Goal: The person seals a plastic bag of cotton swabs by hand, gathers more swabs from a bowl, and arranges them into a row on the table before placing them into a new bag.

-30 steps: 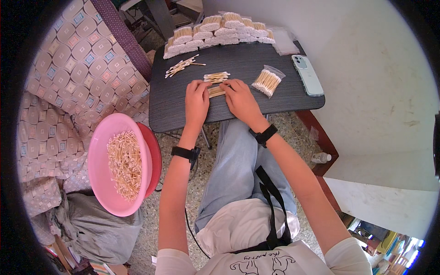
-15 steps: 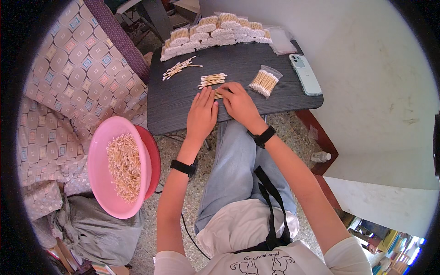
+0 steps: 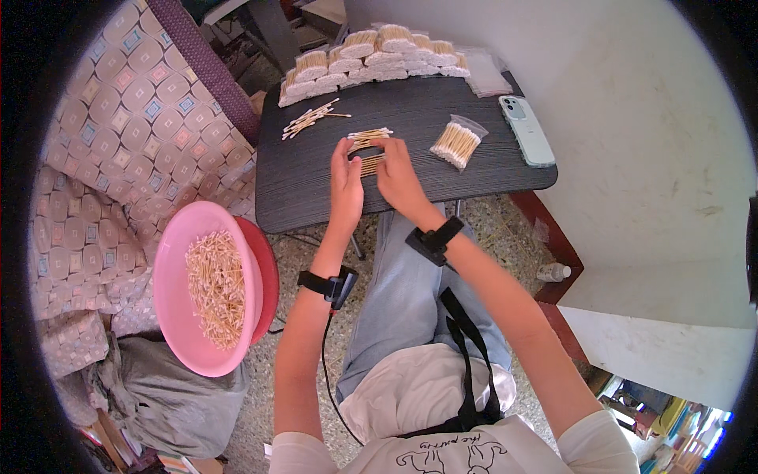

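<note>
A small row of cotton swabs (image 3: 369, 165) lies crosswise between my two hands near the table's front edge. My left hand (image 3: 345, 188) stands on its side against the row's left end, thumb and fingers curved round the tips. At the right end, my right hand (image 3: 401, 175) cups the swabs the same way, its fingertips reaching toward a second small pile of swabs (image 3: 369, 134) just behind. Both palms face inward, and the swab heads are hidden by my fingers. Farther left is a loose, scattered heap of swabs (image 3: 313, 120). A filled clear bag of swabs (image 3: 456, 144) rests to the right.
Stacked bags of swabs (image 3: 379, 57) line the back of the dark table (image 3: 296, 189). Flat clear bags (image 3: 487, 75) and a pale phone (image 3: 527, 130) sit at the right. A pink basin (image 3: 175, 316) of loose swabs stands at left; a wall (image 3: 632, 158) rises at right.
My hands have turned from lying flat over the swabs to upright at their two ends. The space between them has widened, and the row now shows more.
</note>
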The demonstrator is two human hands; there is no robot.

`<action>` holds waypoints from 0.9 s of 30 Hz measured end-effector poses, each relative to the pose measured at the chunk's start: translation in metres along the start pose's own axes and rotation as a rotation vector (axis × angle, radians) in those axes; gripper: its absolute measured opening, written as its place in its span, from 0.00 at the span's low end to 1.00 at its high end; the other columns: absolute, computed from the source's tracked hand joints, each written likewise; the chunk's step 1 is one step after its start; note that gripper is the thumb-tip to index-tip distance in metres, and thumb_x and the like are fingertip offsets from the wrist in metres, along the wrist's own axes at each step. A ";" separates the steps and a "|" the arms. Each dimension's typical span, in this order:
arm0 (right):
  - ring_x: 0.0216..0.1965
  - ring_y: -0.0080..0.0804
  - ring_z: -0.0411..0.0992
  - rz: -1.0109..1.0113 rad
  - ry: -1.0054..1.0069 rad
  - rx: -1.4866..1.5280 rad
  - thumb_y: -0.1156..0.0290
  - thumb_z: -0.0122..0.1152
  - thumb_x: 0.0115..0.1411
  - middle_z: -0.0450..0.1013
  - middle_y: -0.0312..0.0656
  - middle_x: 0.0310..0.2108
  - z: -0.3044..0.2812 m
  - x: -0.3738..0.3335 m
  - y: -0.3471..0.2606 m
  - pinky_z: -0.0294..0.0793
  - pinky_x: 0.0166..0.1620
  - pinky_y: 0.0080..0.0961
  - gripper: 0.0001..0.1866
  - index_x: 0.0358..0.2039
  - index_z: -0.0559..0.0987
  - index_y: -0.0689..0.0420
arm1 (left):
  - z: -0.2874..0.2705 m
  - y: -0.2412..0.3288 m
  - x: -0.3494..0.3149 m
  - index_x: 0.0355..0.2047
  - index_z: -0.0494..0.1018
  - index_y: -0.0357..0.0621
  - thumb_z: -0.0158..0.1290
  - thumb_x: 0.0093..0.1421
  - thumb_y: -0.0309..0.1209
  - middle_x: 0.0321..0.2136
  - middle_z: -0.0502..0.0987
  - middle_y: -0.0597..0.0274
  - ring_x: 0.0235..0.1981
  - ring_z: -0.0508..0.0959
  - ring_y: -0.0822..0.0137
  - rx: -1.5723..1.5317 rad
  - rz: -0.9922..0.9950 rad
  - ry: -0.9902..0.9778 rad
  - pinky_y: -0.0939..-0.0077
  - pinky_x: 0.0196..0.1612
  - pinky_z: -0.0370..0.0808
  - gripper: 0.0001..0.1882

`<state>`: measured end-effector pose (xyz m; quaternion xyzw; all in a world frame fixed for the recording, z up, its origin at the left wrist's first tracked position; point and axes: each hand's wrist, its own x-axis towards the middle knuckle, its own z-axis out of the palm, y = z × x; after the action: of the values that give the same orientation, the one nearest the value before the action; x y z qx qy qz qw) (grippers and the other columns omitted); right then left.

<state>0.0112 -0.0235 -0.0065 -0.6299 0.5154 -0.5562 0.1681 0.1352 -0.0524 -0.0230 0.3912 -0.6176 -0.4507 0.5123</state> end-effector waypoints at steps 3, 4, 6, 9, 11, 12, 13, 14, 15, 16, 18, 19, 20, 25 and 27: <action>0.48 0.54 0.61 0.057 -0.021 0.026 0.85 0.43 0.51 0.61 0.56 0.43 0.006 -0.001 -0.004 0.59 0.53 0.42 0.19 0.46 0.65 0.66 | -0.001 0.001 -0.002 0.58 0.58 0.39 0.38 0.67 0.33 0.56 0.64 0.53 0.59 0.61 0.62 -0.007 0.001 -0.002 0.71 0.61 0.54 0.21; 0.48 0.54 0.61 0.031 -0.015 0.041 0.86 0.43 0.51 0.61 0.55 0.43 0.004 0.000 -0.002 0.60 0.53 0.41 0.19 0.45 0.66 0.65 | -0.001 0.003 -0.002 0.58 0.58 0.39 0.38 0.66 0.33 0.56 0.64 0.53 0.60 0.61 0.62 -0.010 0.004 -0.001 0.71 0.62 0.54 0.21; 0.48 0.54 0.61 0.002 -0.010 0.057 0.86 0.44 0.50 0.62 0.55 0.43 -0.004 0.000 0.001 0.60 0.52 0.41 0.19 0.45 0.66 0.65 | -0.002 0.008 -0.002 0.58 0.58 0.39 0.38 0.66 0.33 0.56 0.64 0.53 0.60 0.60 0.61 -0.015 0.011 0.001 0.70 0.62 0.53 0.21; 0.49 0.49 0.63 0.048 -0.043 0.049 0.85 0.41 0.54 0.62 0.52 0.46 -0.021 0.001 0.002 0.62 0.53 0.36 0.17 0.46 0.67 0.64 | -0.018 0.018 -0.004 0.57 0.58 0.36 0.38 0.66 0.30 0.56 0.63 0.50 0.61 0.59 0.57 0.226 0.116 -0.009 0.67 0.61 0.54 0.21; 0.53 0.49 0.61 -0.084 -0.152 -0.125 0.83 0.43 0.57 0.62 0.51 0.50 -0.027 0.004 0.007 0.61 0.55 0.36 0.18 0.49 0.67 0.64 | -0.026 0.019 -0.004 0.57 0.59 0.34 0.38 0.65 0.28 0.57 0.62 0.46 0.61 0.59 0.53 0.472 0.223 -0.024 0.64 0.61 0.55 0.20; 0.53 0.49 0.61 -0.085 -0.154 -0.122 0.83 0.43 0.57 0.62 0.51 0.50 -0.025 0.004 0.008 0.61 0.55 0.36 0.18 0.49 0.67 0.64 | -0.026 0.019 -0.003 0.57 0.58 0.34 0.38 0.65 0.29 0.57 0.61 0.46 0.62 0.58 0.52 0.560 0.265 -0.073 0.63 0.61 0.55 0.21; 0.56 0.49 0.59 -0.153 -0.167 -0.213 0.79 0.44 0.59 0.61 0.51 0.53 -0.025 0.005 0.011 0.59 0.57 0.36 0.18 0.51 0.67 0.64 | -0.025 0.019 -0.002 0.58 0.58 0.34 0.38 0.66 0.31 0.58 0.60 0.46 0.62 0.56 0.50 0.643 0.309 -0.126 0.61 0.62 0.54 0.22; 0.58 0.49 0.57 -0.220 -0.181 -0.305 0.76 0.46 0.61 0.61 0.51 0.56 -0.025 0.005 0.014 0.58 0.59 0.36 0.19 0.53 0.66 0.63 | -0.022 0.020 -0.001 0.58 0.58 0.34 0.38 0.66 0.31 0.58 0.60 0.46 0.62 0.56 0.50 0.640 0.310 -0.127 0.61 0.62 0.54 0.22; 0.58 0.49 0.57 -0.220 -0.180 -0.307 0.76 0.46 0.61 0.61 0.51 0.56 -0.024 0.005 0.016 0.58 0.59 0.36 0.19 0.53 0.66 0.63 | -0.018 0.020 -0.001 0.58 0.58 0.35 0.37 0.66 0.33 0.59 0.60 0.48 0.62 0.56 0.51 0.764 0.357 -0.171 0.60 0.62 0.53 0.22; 0.60 0.48 0.56 -0.225 -0.230 -0.416 0.71 0.46 0.62 0.60 0.51 0.57 -0.022 0.005 0.016 0.57 0.60 0.36 0.20 0.54 0.65 0.63 | -0.017 0.019 -0.001 0.58 0.58 0.35 0.36 0.66 0.36 0.59 0.59 0.49 0.62 0.56 0.51 0.892 0.402 -0.212 0.60 0.62 0.52 0.23; 0.61 0.47 0.54 -0.231 -0.280 -0.524 0.66 0.46 0.63 0.59 0.51 0.58 -0.019 0.005 0.017 0.55 0.61 0.37 0.22 0.55 0.65 0.63 | -0.016 0.019 -0.001 0.60 0.56 0.37 0.34 0.67 0.38 0.61 0.57 0.51 0.63 0.54 0.52 0.991 0.372 -0.248 0.60 0.63 0.50 0.25; 0.61 0.48 0.54 -0.233 -0.283 -0.545 0.63 0.45 0.64 0.59 0.51 0.59 -0.018 0.005 0.017 0.55 0.61 0.39 0.22 0.54 0.65 0.64 | -0.016 0.018 -0.001 0.62 0.53 0.39 0.31 0.68 0.41 0.62 0.56 0.52 0.64 0.53 0.53 1.087 0.343 -0.288 0.59 0.64 0.49 0.26; 0.61 0.49 0.54 -0.235 -0.286 -0.567 0.60 0.43 0.64 0.59 0.50 0.59 -0.017 0.004 0.017 0.54 0.61 0.42 0.24 0.54 0.66 0.64 | -0.015 0.018 -0.002 0.62 0.53 0.39 0.31 0.68 0.41 0.62 0.56 0.52 0.64 0.53 0.53 1.087 0.341 -0.288 0.59 0.64 0.49 0.26; 0.62 0.47 0.53 -0.261 -0.288 -0.603 0.62 0.44 0.64 0.60 0.49 0.59 -0.017 0.000 0.020 0.53 0.62 0.40 0.23 0.54 0.66 0.64 | -0.018 0.019 -0.005 0.59 0.59 0.37 0.31 0.68 0.40 0.61 0.57 0.52 0.63 0.54 0.53 1.069 0.355 -0.290 0.60 0.64 0.49 0.25; 0.62 0.46 0.53 -0.278 -0.286 -0.630 0.62 0.44 0.64 0.60 0.49 0.58 -0.018 -0.001 0.022 0.53 0.62 0.40 0.23 0.53 0.67 0.64 | -0.017 0.020 -0.006 0.56 0.61 0.36 0.32 0.68 0.39 0.59 0.60 0.51 0.62 0.56 0.54 1.036 0.382 -0.281 0.60 0.63 0.51 0.24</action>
<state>-0.0145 -0.0249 -0.0182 -0.7861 0.5421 -0.2943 -0.0409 0.1526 -0.0439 -0.0038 0.4091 -0.8799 -0.0360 0.2390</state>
